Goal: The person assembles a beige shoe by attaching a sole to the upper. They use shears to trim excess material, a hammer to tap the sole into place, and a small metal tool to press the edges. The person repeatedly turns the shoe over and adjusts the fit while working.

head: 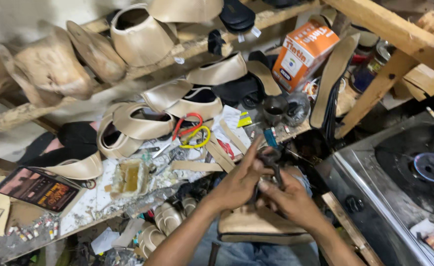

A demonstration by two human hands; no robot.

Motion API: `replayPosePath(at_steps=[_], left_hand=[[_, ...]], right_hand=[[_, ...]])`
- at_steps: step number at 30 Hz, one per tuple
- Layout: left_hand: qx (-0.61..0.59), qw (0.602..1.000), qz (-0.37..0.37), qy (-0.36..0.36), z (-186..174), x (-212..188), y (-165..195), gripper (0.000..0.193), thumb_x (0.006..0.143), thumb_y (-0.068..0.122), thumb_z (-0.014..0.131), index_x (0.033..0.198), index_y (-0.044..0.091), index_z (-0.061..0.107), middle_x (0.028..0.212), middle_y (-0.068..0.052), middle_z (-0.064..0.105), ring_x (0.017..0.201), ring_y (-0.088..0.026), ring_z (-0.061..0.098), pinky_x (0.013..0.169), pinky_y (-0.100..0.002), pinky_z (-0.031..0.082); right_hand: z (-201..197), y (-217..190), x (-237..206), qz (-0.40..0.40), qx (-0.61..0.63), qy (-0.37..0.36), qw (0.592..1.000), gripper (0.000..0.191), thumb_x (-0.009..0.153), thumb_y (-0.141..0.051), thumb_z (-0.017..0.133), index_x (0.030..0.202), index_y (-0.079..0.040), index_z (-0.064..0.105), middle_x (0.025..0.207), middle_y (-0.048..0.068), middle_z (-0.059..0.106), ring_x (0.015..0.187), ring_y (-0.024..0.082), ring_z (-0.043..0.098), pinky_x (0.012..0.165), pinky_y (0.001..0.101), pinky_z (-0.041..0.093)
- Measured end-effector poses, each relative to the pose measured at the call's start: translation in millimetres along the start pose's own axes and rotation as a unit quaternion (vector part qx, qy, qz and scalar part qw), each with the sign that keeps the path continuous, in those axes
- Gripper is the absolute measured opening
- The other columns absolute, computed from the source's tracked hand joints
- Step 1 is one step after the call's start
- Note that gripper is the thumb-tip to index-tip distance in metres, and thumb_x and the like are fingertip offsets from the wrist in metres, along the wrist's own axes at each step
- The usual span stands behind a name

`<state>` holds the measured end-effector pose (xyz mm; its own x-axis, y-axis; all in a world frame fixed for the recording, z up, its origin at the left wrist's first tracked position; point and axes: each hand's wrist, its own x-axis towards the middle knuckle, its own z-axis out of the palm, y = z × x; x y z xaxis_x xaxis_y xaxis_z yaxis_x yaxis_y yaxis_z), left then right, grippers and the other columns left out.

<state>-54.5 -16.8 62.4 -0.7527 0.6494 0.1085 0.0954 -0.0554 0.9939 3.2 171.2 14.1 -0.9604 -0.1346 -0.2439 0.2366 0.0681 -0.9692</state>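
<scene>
My left hand (237, 181) and my right hand (287, 197) meet in front of me over my lap. Both grip a dark metal tool (269, 160), which looks like scissors or pliers; its handles stick up between the fingers. Under the hands, a beige shoe upper (256, 224) lies across my knees. The tool's tip is hidden by my fingers.
A cluttered workbench (93, 202) carries beige shoe uppers (138, 125), strips, red and yellow rings (192, 130) and a glue tray (129, 177). An orange box (303, 51) stands at the back. A gas burner (433, 167) sits to the right. Wooden beams (384, 79) cross at upper right.
</scene>
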Motion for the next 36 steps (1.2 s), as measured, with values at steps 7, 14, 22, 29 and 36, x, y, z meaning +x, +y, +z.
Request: replayPosePath(at_steps=[7, 14, 22, 29, 36], left_hand=[[0.374, 0.910, -0.031, -0.176, -22.7, -92.0, -13.8, 0.086, 0.081, 0.025, 0.085, 0.156, 0.011, 0.046, 0.161, -0.020, 0.041, 0.148, -0.039, 0.035, 0.118, -0.050, 0.026], [0.162, 0.967, -0.120, 0.153, 14.2, -77.7, -48.1, 0.034, 0.092, 0.027, 0.069, 0.121, 0.008, 0.069, 0.113, -0.010, 0.075, 0.108, -0.021, 0.072, 0.096, -0.031, 0.053], [0.214, 0.956, 0.047, 0.197, 41.9, -59.5, -26.3, 0.015, 0.096, 0.017, 0.065, 0.103, 0.004, 0.070, 0.092, -0.010, 0.066, 0.093, -0.025, 0.064, 0.085, -0.036, 0.049], [0.272, 0.946, 0.103, 0.144, 50.0, -55.9, -10.2, 0.014, 0.096, 0.016, 0.066, 0.102, 0.003, 0.069, 0.099, -0.011, 0.065, 0.098, -0.029, 0.060, 0.087, -0.040, 0.046], [0.137, 0.961, 0.007, 0.242, 21.1, -56.6, -50.0, 0.018, 0.093, 0.018, 0.070, 0.100, 0.002, 0.069, 0.095, -0.010, 0.067, 0.093, -0.023, 0.067, 0.087, -0.032, 0.049]], right_hand=[[-41.4, 36.7, -64.7, 0.079, 0.224, 0.052, 0.970, 0.048, 0.094, -0.024, 0.052, 0.141, -0.014, 0.056, 0.118, 0.011, 0.075, 0.104, 0.018, 0.073, 0.088, 0.0398, 0.059], [-30.4, 59.8, -78.4, 0.057, 0.265, 0.026, 0.962, 0.034, 0.109, -0.020, 0.051, 0.138, -0.004, 0.057, 0.093, 0.024, 0.050, 0.072, 0.031, 0.047, 0.059, 0.0469, 0.040], [-31.9, -11.1, -106.9, 0.078, -0.442, -0.064, 0.891, 0.041, 0.087, -0.009, 0.060, 0.128, -0.010, 0.058, 0.108, 0.016, 0.072, 0.094, 0.036, 0.071, 0.075, 0.0432, 0.054], [-39.1, -51.2, -96.7, 0.144, -0.541, -0.145, 0.816, 0.042, 0.093, -0.011, 0.059, 0.132, -0.002, 0.048, 0.111, 0.020, 0.069, 0.101, 0.037, 0.069, 0.083, 0.0454, 0.053], [-17.7, 6.5, -59.9, -0.060, -0.357, -0.041, 0.931, 0.043, 0.088, -0.006, 0.057, 0.131, -0.005, 0.054, 0.100, 0.020, 0.071, 0.088, 0.036, 0.072, 0.077, 0.0446, 0.055]])
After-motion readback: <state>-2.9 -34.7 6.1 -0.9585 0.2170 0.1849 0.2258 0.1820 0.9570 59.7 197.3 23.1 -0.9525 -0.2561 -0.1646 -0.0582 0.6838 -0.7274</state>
